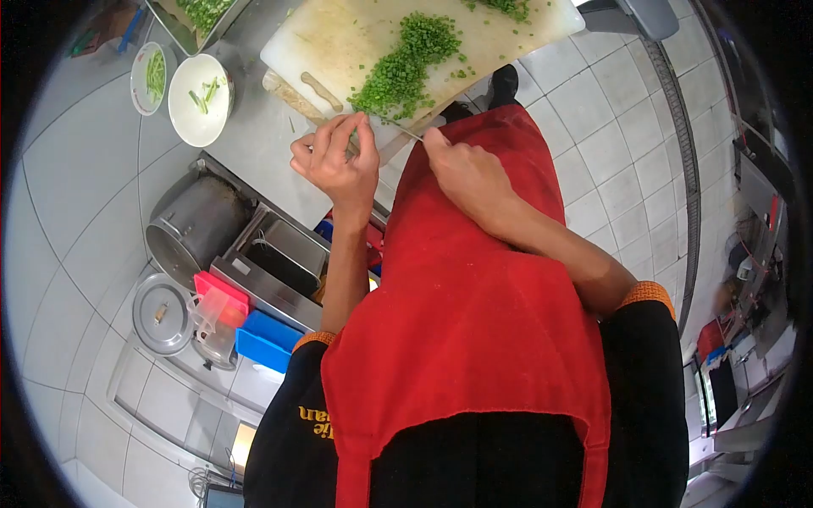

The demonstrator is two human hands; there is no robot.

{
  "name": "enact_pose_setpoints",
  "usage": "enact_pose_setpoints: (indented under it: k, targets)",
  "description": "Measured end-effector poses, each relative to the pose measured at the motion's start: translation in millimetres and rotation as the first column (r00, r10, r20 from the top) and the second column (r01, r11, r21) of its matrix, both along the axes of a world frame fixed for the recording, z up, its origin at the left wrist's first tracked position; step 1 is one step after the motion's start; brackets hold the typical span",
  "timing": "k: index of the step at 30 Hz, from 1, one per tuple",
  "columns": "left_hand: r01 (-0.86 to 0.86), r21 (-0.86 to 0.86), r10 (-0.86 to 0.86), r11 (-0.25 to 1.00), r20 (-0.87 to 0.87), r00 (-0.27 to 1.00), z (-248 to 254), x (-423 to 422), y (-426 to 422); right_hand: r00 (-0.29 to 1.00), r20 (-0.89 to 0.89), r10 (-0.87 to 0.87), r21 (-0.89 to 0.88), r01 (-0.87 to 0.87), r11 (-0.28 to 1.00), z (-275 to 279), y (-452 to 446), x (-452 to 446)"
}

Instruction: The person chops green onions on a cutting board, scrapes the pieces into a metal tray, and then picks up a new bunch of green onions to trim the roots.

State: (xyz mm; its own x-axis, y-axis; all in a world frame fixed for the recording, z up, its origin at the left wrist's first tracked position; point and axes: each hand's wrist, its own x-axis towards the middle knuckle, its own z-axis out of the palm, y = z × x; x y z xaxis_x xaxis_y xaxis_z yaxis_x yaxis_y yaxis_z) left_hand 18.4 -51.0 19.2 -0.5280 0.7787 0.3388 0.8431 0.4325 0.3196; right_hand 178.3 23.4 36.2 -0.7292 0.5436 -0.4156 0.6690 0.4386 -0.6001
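Observation:
A long heap of finely chopped green onion (406,68) lies on a worn white cutting board (330,38), with loose bits scattered around it. My right hand (466,173) is closed around a knife (408,131); its thin blade shows nearly edge-on and points towards my left hand. At the board's near edge, my left hand (341,161) has its fingers curled and the fingertips drawn together, beside the blade tip and the heap. A little green shows between finger and thumb, but what they pinch is unclear.
Left of the board stand a white bowl (179,100) with a few green onion pieces, a smaller bowl (136,80) and a metal tray (222,27) of chopped greens. Below are a large steel pot (182,224), a round lid (163,313) and a blue container (264,340).

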Motion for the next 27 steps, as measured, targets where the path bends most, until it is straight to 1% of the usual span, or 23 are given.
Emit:
enact_pose_setpoints:
  k: [2,6,12,15,18,20,23,27]
  targets:
    - [-0.012,-0.016,0.011,1.0,-0.015,1.0,0,0,-1,0.995,0.093,0.037,-0.012,-0.036,0.999,2,0,15]
    - [0.012,-0.013,-0.012,1.0,-0.017,1.0,-2,-1,-3,0.993,0.101,0.062,-0.068,-0.055,0.996,11,5,28]
    - [-0.01,-0.02,0.009,1.0,-0.021,1.0,-2,-2,-6,0.996,0.066,0.055,-0.084,-0.049,0.995,13,6,17]
    - [-0.005,0.003,0.005,1.0,-0.01,1.0,1,-2,-4,0.997,0.047,0.068,-0.059,-0.065,0.996,9,6,7]
    - [-0.021,-0.02,0.021,1.0,-0.004,1.0,3,0,-4,0.997,0.041,0.07,-0.05,-0.067,0.996,3,3,-2]
    - [-0.021,-0.014,0.021,1.0,0.019,1.0,2,0,-4,0.999,0.013,0.044,0.001,-0.044,0.999,-4,0,-10]
    - [-0.03,-0.005,0.03,1.0,0.019,0.999,1,0,-3,0.999,0.019,0.046,0.034,-0.046,0.998,0,0,-16]
    - [-0.046,-0.014,0.046,0.999,0.013,0.999,-1,0,-5,0.999,0.034,0.023,0.008,-0.023,1.0,4,-3,6]
